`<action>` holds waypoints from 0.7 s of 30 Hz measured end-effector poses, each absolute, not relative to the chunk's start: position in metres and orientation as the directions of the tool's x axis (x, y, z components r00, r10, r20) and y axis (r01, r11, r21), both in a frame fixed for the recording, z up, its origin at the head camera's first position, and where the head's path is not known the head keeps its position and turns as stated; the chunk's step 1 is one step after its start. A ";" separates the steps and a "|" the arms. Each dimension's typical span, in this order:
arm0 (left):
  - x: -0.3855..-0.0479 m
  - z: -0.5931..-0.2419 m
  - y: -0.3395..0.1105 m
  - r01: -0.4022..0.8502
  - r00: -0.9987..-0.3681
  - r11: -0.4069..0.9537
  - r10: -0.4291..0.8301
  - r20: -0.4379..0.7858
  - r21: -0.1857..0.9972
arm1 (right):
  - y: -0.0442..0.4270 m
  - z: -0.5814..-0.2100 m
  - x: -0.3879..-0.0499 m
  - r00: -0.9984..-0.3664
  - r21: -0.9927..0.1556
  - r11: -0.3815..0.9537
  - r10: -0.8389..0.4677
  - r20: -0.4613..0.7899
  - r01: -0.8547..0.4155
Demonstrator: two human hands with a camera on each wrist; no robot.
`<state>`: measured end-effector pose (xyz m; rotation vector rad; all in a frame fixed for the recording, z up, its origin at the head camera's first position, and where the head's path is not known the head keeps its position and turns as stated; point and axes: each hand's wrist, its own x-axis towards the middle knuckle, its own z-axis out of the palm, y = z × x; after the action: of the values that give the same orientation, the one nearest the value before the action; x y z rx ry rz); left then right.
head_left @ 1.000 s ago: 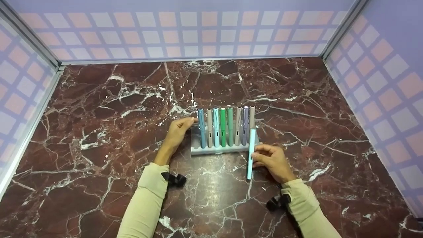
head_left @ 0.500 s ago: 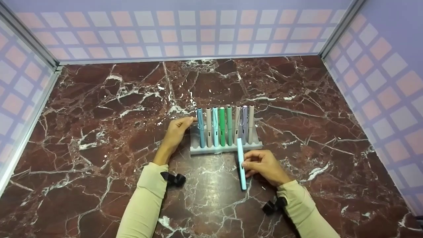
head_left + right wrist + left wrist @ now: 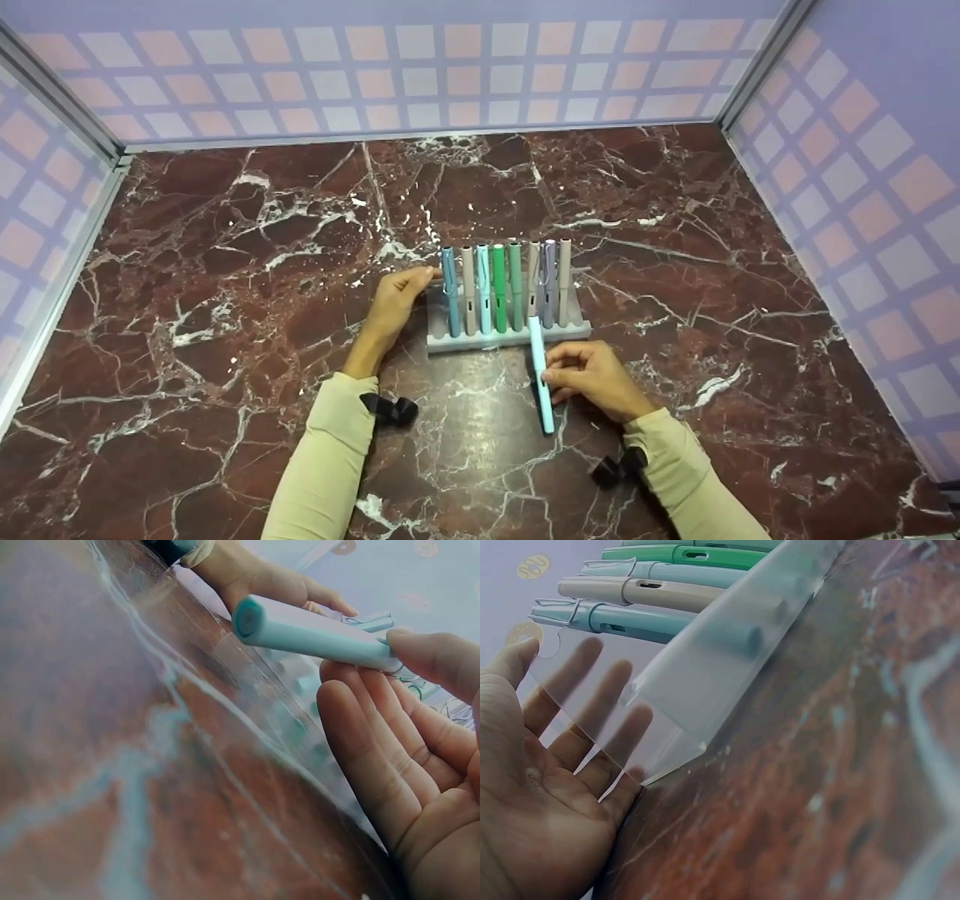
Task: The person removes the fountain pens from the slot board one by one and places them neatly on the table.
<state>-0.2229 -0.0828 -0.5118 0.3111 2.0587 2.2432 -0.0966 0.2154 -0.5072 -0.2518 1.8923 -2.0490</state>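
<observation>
A translucent stand [image 3: 469,342] holds a row of several upright pens, among them a teal one [image 3: 450,292], a green one [image 3: 499,289] and a purple one [image 3: 550,285]. My right hand [image 3: 596,375] pinches a light blue pen [image 3: 541,382] between thumb and fingers in front of the stand's right part; its end [image 3: 251,619] points toward the right wrist camera. At the stand's left side is my left hand [image 3: 394,304]. Its fingers [image 3: 619,701] lie extended behind the clear panel, seen through it, with the thumb near the panel's edge.
Brown-red marble tabletop [image 3: 225,315] with white veins surrounds the stand. Checkered lilac panels [image 3: 420,67] rise at the back and both sides. Black wrist cameras [image 3: 619,469] sit at both sleeves.
My right hand has carried the light blue pen left and toward me, from the stand's right end. My left hand has stayed beside the stand; the whole view has shifted slightly.
</observation>
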 end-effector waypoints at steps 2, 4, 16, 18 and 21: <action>-0.223 -0.512 -0.083 0.077 -0.976 -0.096 0.196 0.095 0.992 | 0.215 -0.506 -0.096 -0.926 -0.991 -0.049 -0.363 -0.100 0.126; -0.223 -0.512 -0.082 0.077 -0.976 -0.095 0.197 0.094 0.993 | 0.215 -0.506 -0.096 -0.926 -0.992 -0.033 -0.363 -0.101 0.121; -0.222 -0.509 -0.080 0.105 -0.969 -0.114 0.210 0.127 0.988 | 0.215 -0.506 -0.096 -0.926 -0.995 0.073 -0.367 -0.090 0.067; -0.222 -0.509 -0.080 0.097 -0.971 -0.115 0.208 0.120 0.989 | 0.215 -0.506 -0.096 -0.925 -0.994 0.078 -0.368 -0.096 0.072; -0.223 -0.508 -0.081 0.090 -0.974 -0.105 0.199 0.110 0.990 | 0.214 -0.505 -0.096 -0.924 -0.994 0.085 -0.368 -0.102 0.076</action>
<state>-0.2228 -0.0813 -0.5079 0.3322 2.0502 2.2579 -0.0964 0.2135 -0.5050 -0.2900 2.0434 -1.9045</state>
